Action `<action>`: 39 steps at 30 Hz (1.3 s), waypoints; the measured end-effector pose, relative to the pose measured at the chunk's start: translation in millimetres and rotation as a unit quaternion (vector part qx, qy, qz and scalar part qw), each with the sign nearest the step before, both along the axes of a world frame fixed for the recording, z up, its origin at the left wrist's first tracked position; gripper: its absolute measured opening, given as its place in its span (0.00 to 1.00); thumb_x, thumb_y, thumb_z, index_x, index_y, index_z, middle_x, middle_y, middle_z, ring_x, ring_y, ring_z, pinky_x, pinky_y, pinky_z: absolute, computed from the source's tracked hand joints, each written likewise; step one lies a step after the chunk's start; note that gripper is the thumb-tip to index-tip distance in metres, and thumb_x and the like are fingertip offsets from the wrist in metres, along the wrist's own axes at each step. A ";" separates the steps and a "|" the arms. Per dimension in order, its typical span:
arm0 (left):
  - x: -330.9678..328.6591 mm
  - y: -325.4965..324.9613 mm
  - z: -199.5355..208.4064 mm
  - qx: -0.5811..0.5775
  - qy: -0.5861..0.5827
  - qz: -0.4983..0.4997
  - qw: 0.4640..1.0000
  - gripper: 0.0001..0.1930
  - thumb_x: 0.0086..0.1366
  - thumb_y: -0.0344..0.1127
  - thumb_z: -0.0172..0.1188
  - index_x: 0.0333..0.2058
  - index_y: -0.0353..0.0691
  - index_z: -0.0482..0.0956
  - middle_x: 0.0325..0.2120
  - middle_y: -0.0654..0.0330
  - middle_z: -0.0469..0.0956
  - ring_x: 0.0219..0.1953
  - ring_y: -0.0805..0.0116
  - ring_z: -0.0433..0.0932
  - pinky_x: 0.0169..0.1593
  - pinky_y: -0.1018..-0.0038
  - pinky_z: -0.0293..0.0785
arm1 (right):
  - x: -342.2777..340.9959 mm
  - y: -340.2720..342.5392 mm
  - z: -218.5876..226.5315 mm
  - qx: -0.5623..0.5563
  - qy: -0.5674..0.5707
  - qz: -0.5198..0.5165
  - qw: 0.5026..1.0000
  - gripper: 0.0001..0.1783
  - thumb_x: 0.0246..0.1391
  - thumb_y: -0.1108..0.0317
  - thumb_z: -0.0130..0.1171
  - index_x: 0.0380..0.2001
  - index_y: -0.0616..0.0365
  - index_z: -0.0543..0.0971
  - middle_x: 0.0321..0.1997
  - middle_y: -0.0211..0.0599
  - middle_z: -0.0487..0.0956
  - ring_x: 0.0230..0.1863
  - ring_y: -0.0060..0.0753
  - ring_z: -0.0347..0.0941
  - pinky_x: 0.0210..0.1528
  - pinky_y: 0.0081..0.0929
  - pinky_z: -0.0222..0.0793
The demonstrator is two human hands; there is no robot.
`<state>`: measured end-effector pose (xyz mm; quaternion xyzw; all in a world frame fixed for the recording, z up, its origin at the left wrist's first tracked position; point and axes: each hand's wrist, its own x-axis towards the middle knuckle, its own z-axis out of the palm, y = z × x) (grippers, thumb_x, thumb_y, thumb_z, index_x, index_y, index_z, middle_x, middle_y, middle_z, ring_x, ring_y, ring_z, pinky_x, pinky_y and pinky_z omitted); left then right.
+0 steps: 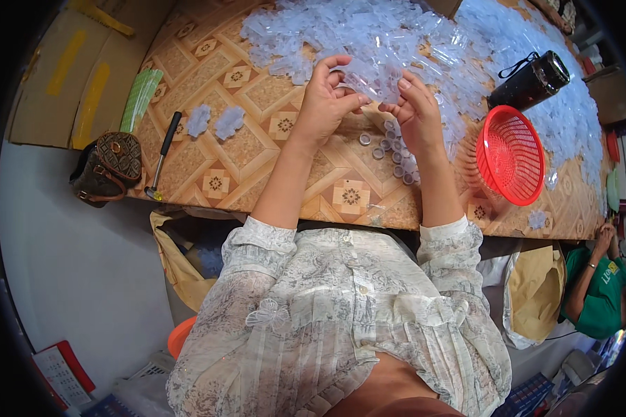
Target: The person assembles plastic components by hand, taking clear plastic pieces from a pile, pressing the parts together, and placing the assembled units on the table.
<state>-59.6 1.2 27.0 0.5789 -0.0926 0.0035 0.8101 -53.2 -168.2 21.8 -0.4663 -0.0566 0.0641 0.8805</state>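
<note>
Above the tabletop, my left hand has its fingers and thumb curled round a clear plastic piece. My right hand is at the other side of it, fingers bent and closed in toward the same piece. Its exact outline blends into the large pile of translucent plastic pieces behind. Several small round, ring-like plastic parts lie on the table under my right hand. Two pale flower-shaped plastic clusters sit to the left, apart from my hands.
On the patterned table a red plastic basket and a black flask stand to the right. At left are a hammer-like tool, a brown bag and a cardboard box. A person in green sits far right.
</note>
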 end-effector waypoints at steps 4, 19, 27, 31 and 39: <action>1.8 -4.4 -10.5 -0.020 -0.023 0.085 0.996 0.28 0.52 0.15 0.57 0.49 0.37 0.55 0.38 0.55 0.72 0.36 0.69 0.78 0.34 0.76 0.79 | -1.8 -2.9 4.8 0.024 0.020 -0.002 1.000 0.23 0.56 0.65 0.51 0.52 0.68 0.67 0.43 0.43 0.76 0.41 0.31 0.75 0.37 0.26 0.73; -9.2 -29.5 -21.2 0.210 -0.190 0.134 0.950 0.24 0.53 0.22 0.61 0.51 0.36 0.71 0.43 0.57 0.70 0.38 0.70 0.78 0.38 0.79 0.79 | -2.5 0.1 0.9 -0.058 -0.003 -0.048 0.997 0.26 0.54 0.63 0.57 0.52 0.69 0.68 0.44 0.39 0.74 0.41 0.24 0.72 0.37 0.21 0.71; -9.0 -25.0 -22.6 -0.015 -0.090 0.044 0.995 0.22 0.58 0.26 0.61 0.51 0.31 0.66 0.43 0.56 0.69 0.40 0.69 0.78 0.41 0.78 0.78 | -4.8 4.1 0.8 -0.114 -0.062 -0.058 0.990 0.24 0.53 0.64 0.58 0.51 0.66 0.71 0.46 0.38 0.75 0.44 0.25 0.72 0.40 0.23 0.70; -8.1 -21.7 -25.2 -0.045 -0.067 0.034 0.996 0.22 0.60 0.26 0.58 0.53 0.33 0.63 0.45 0.55 0.69 0.44 0.68 0.76 0.45 0.74 0.77 | -10.1 7.1 6.7 -0.149 -0.070 -0.055 0.985 0.23 0.54 0.65 0.57 0.51 0.66 0.71 0.46 0.38 0.76 0.45 0.25 0.72 0.41 0.23 0.70; -5.8 -19.1 -21.1 -0.119 -0.029 0.002 0.992 0.31 0.57 0.25 0.60 0.58 0.33 0.58 0.46 0.52 0.69 0.45 0.67 0.75 0.47 0.74 0.75 | -8.7 7.8 5.5 -0.167 -0.094 -0.094 0.977 0.23 0.55 0.64 0.58 0.52 0.65 0.70 0.47 0.39 0.75 0.46 0.26 0.72 0.43 0.23 0.69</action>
